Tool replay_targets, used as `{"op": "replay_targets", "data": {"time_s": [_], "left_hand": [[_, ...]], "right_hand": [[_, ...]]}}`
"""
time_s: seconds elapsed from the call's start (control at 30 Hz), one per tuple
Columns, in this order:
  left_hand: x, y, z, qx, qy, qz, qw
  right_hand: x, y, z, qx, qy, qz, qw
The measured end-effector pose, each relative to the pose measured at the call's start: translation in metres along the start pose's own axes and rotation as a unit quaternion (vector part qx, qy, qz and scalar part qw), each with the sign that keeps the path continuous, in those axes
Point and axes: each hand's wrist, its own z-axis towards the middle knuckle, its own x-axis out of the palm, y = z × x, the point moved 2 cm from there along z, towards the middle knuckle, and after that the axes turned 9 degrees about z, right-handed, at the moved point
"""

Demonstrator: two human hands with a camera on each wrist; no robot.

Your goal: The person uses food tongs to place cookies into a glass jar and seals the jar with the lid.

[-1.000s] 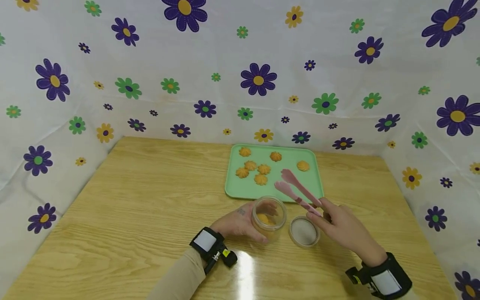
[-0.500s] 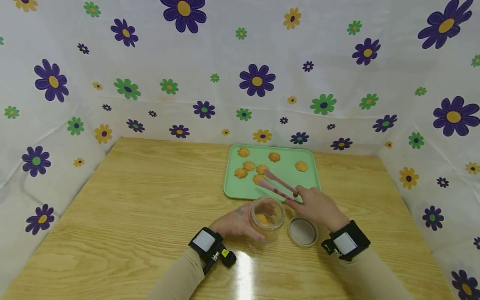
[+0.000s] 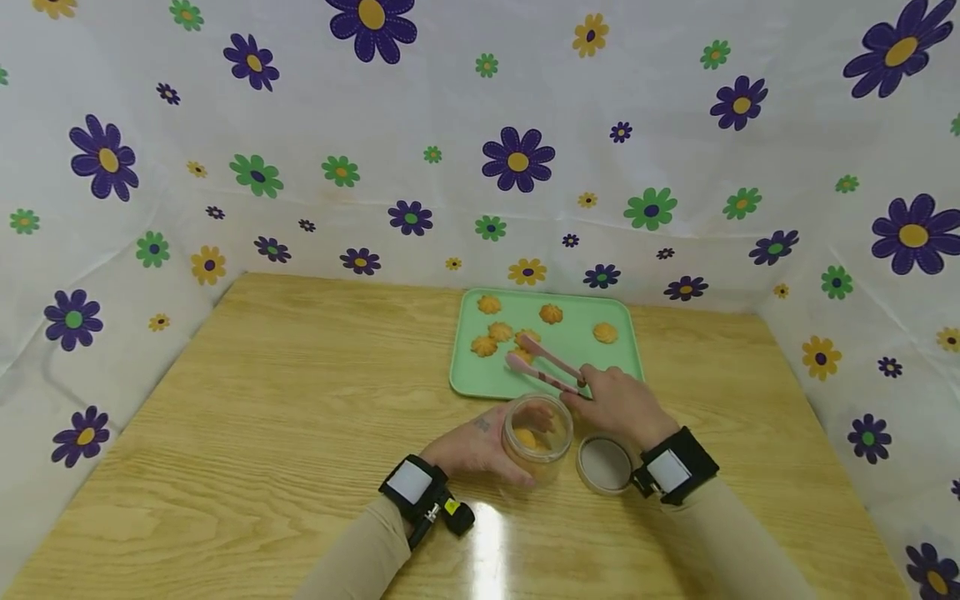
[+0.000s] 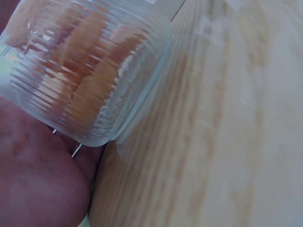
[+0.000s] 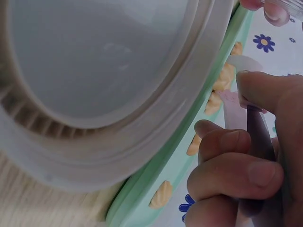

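My left hand point(image 3: 480, 450) is curled round a clear ribbed glass jar point(image 4: 90, 71) with its mouth uncovered; several golden cookies point(image 4: 87, 90) lie inside. My right hand point(image 3: 622, 406) grips pink tongs point(image 3: 551, 362) by the handle. Over the near part of the green tray point(image 3: 468, 386), the spread tips of the tongs stand on either side of a cookie point(image 3: 522, 356), which they partly hide. Whether the tips touch it, I cannot tell. Several more flower-shaped cookies point(image 3: 483, 346) are scattered on the tray.
A round lid point(image 3: 604, 464) lies on the wooden table point(image 3: 300, 400) just right of the jar, below my right hand. White cloth point(image 3: 420, 100) printed with flowers stands behind the table and along both sides.
My right hand has carried the tongs left and slightly forward, from the tray's right part to a cookie near its middle. The left hand and jar have stayed in place.
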Motion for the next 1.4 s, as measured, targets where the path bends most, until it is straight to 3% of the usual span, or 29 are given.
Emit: {"op": "replay_targets", "data": {"time_s": [0.23,0.57,1.4], "left_hand": [[0.000,-0.002,0.000,0.009,0.005,0.007,0.9999],[-0.001,-0.002,-0.001,0.000,0.008,0.014,0.9999],[-0.001,-0.002,-0.001,-0.005,0.006,0.015,0.9999]], "right_hand": [[-0.003,0.006,-0.003,0.001,0.007,-0.028,0.9996],[0.000,0.006,-0.010,0.001,-0.022,-0.037,0.9991],[0.003,-0.013,-0.026,0.008,-0.007,0.031,0.9995]]}}
